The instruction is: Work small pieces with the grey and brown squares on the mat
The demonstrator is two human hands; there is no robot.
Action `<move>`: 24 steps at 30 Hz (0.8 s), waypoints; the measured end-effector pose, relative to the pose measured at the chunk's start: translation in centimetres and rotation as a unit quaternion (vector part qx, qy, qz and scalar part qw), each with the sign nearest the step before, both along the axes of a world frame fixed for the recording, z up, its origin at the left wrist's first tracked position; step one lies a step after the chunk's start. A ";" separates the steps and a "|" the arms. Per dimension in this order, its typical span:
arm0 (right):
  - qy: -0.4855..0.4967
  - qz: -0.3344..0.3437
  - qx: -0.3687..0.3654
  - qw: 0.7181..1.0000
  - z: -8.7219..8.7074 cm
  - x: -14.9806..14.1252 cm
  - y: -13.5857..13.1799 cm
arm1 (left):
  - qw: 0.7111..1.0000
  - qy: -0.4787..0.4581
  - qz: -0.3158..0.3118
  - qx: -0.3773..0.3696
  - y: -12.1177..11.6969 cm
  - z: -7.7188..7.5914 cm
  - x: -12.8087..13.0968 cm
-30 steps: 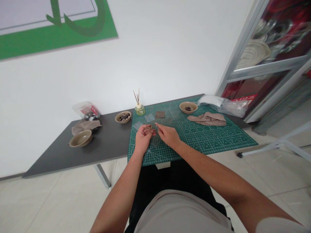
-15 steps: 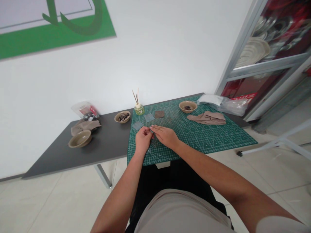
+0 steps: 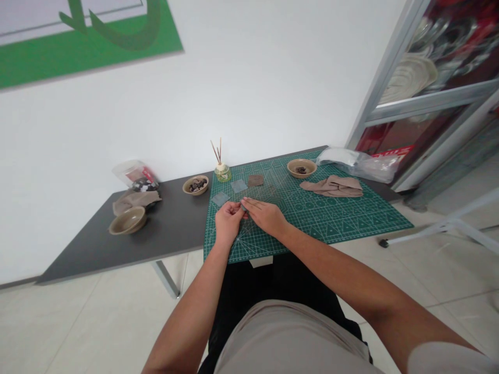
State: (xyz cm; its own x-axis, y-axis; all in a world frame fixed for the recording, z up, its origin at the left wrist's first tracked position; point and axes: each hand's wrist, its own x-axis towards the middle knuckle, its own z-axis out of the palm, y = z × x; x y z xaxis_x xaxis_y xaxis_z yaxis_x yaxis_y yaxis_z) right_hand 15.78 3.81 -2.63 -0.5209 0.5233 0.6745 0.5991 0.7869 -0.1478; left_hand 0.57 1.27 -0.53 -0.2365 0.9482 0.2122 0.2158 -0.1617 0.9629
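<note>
My left hand [image 3: 228, 221] is closed in a pinch on a small grey-blue piece [image 3: 244, 206], most of which the fingers cover. From the other side my right hand [image 3: 267, 214] presses on the same piece, its fingers together and fairly straight. Both hands are low over the green cutting mat [image 3: 312, 218], near its front left. Just beyond them lie a grey-blue square sheet [image 3: 221, 199], a second grey-blue sheet [image 3: 239, 186] and a brown square sheet [image 3: 255, 180].
A reed diffuser [image 3: 223, 172] stands by a bowl of dark lumps [image 3: 190, 191]. Rightward are a bowl with dark pieces [image 3: 292, 167], a brown cloth [image 3: 335, 187] and a plastic bag [image 3: 366, 163]. An empty-looking bowl [image 3: 128, 222] sits on the grey table [image 3: 171, 228], left.
The hands stay together on the small piece, with only slight finger movement. The whole view has shifted a little.
</note>
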 end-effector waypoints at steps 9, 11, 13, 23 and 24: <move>-0.007 -0.003 -0.014 1.000 0.1 0.0 0.0 | 0.999 -0.039 -0.010 -0.020 -0.1 0.3 0.2; -0.012 0.013 -0.014 1.000 0.2 0.0 0.0 | 0.999 -0.033 -0.012 -0.018 -0.1 0.3 0.2; -0.012 0.016 -0.018 1.000 0.3 0.0 -0.1 | 0.999 -0.035 -0.007 -0.021 0.0 0.3 0.1; -0.029 0.008 -0.015 0.999 0.4 -0.1 -0.3 | 0.999 -0.018 -0.046 0.002 0.7 -0.4 -0.4; -0.032 0.015 -0.011 0.999 0.4 -0.2 -0.3 | 0.999 0.003 -0.037 0.008 0.7 -0.4 -0.5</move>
